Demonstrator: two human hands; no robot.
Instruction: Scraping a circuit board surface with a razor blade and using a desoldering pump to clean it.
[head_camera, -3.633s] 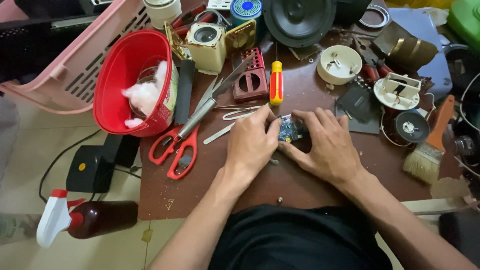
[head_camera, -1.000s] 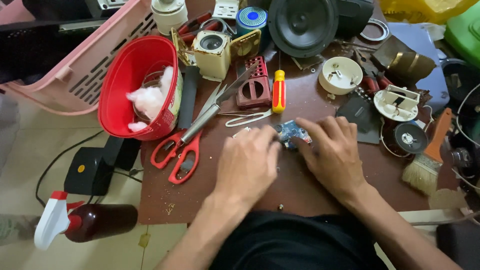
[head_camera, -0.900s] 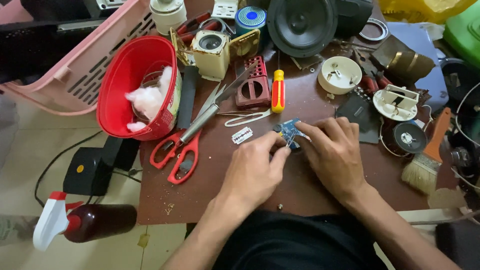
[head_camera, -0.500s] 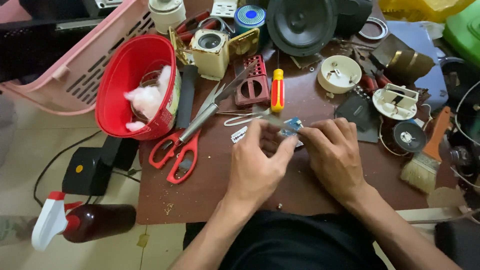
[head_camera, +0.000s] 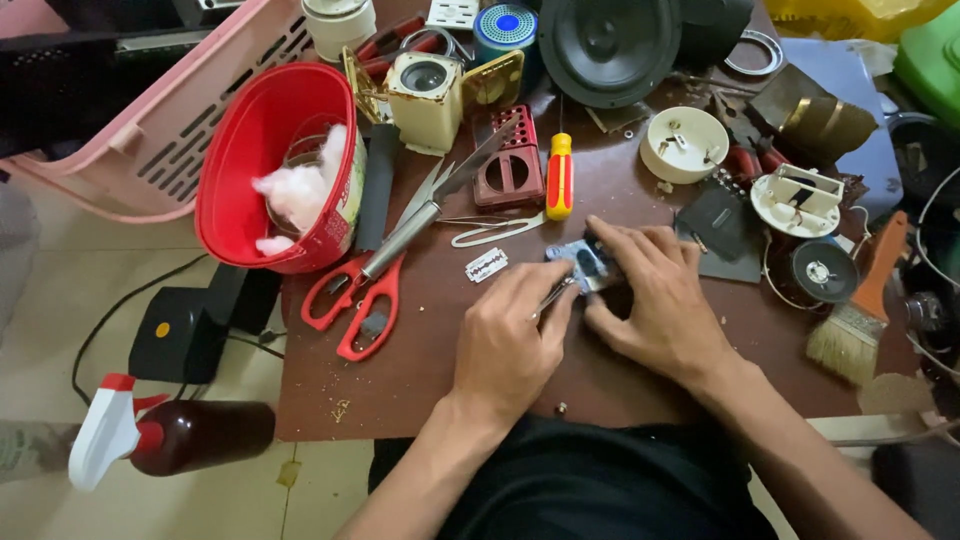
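Note:
My left hand (head_camera: 515, 335) pinches a thin metal tool, probably tweezers (head_camera: 551, 297), whose tip touches a small blue circuit board (head_camera: 584, 262). My right hand (head_camera: 658, 298) holds that board down on the brown table (head_camera: 420, 370), fingers wrapped around its right side. A razor blade (head_camera: 486, 265) lies just left of the board. The board's right part is hidden under my fingers.
Red-handled scissors (head_camera: 372, 285), a red and yellow screwdriver (head_camera: 559, 176), a red bucket (head_camera: 255, 160) with white fluff, a black speaker cone (head_camera: 610, 45), a white round part (head_camera: 684, 143) and a paintbrush (head_camera: 858, 305) crowd the table. A spray bottle (head_camera: 165, 440) lies on the floor.
My left hand has shifted right and taken up the thin tool, bringing its tip to the board. The right hand stays on the board. The razor blade now shows beside it.

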